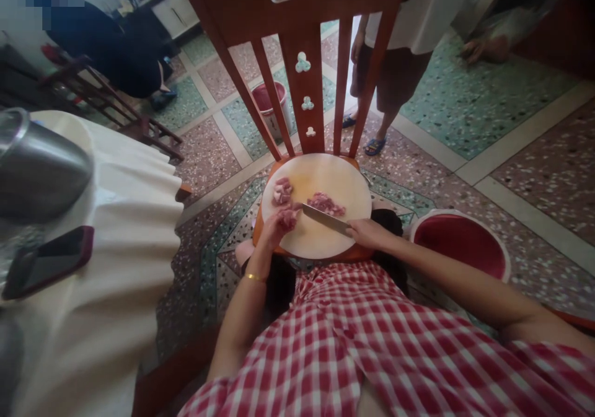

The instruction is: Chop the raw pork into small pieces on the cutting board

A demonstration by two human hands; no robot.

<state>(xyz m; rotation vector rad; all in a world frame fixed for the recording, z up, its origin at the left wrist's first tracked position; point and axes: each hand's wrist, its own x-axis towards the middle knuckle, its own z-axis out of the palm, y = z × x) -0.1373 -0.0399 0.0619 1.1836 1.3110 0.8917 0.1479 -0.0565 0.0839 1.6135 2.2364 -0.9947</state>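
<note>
A round pale cutting board (325, 181) lies on the seat of a wooden chair (297, 45). My left hand (277, 223) is closed on a piece of raw pink meat (289, 219) at the board's near left edge. In my right hand (367, 232) I grip the handle of a knife (325, 217), whose blade points left with its tip by the held meat. A pile of cut meat (282, 191) sits on the left of the board, and a second pile of pieces (326, 203) lies mid-board just beyond the blade.
A red basin (460, 243) stands on the floor at the right. At the left, a table with a white cloth (106, 268) carries a phone (46, 262) and a metal pot (37, 169). A small bucket (272, 104) and a standing person (400, 51) are behind the chair.
</note>
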